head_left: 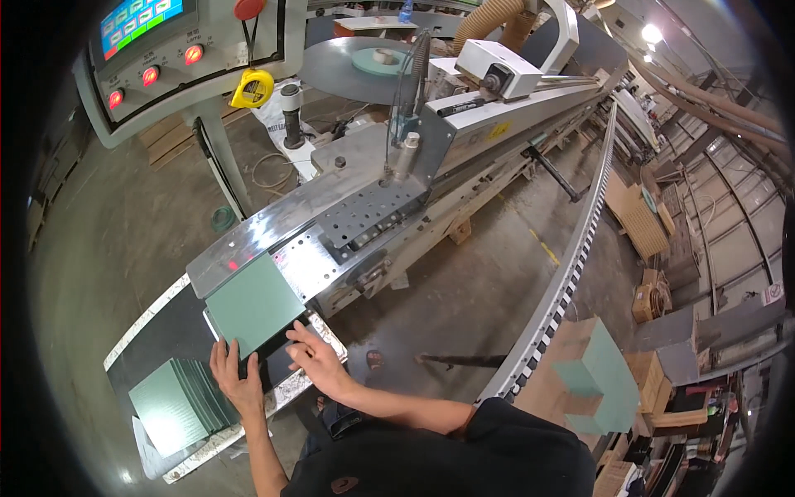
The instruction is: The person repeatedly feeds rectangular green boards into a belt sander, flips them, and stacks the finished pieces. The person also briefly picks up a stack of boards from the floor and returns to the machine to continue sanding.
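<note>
One fisheye view from the wearer's head, looking down over a black cloth shirt (pixel 447 455) at the lower edge, fairly close above the bare left hand (pixel 239 378) and bare right hand (pixel 323 364), a long grey metal machine (pixel 331 203) receding upper right, edges bowing rimward.

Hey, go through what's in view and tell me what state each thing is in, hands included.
Green panel: lying flat
Stack: panels piled together
Left hand: open, fingertips at the panel's near edge
Right hand: fingers bent, near the panel's right corner; contact unclear
Screen: on
Three switches: glowing red
Tape measure: hanging
Ceiling lamp: lit
</note>
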Demonstrator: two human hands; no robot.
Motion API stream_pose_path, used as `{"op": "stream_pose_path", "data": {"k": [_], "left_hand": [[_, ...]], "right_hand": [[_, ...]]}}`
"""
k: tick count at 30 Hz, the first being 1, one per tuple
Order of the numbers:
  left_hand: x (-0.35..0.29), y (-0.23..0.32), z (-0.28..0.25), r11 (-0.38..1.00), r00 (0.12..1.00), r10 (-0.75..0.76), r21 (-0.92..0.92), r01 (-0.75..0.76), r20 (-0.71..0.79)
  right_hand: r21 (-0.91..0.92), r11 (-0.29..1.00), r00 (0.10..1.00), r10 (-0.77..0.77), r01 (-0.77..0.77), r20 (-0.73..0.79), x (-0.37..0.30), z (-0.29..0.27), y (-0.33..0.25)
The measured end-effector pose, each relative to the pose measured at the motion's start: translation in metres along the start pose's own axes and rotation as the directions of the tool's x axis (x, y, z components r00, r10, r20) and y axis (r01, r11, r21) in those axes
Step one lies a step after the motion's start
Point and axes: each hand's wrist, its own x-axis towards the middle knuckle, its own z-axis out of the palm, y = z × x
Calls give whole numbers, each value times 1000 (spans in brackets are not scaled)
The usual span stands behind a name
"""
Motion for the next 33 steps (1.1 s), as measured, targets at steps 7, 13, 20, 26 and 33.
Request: {"op": "stream_pose_path", "data": {"k": [7,13,20,26,33], "left_hand": [[0,-7,-2,998,998,58,28,-57,-36],[9,18,8,994,996,84,78,-82,-30],[28,69,58,991,994,106,74,-108,23],[50,117,112,984,985,167,49,-169,36],[72,176,177,973,971,232,-16,-231,63]], "right_hand": [[-24,999,1000,24,-24,-14,2,13,-11],[-85,996,999,-19,16,-31,5,-1,-26],[-143,989,997,-37,27,-67,29,-63,-59],[-144,983,980,-134,113,-144,53,-118,-91],[-186,967,939,-219,173,-264,85,-189,-118]]}}
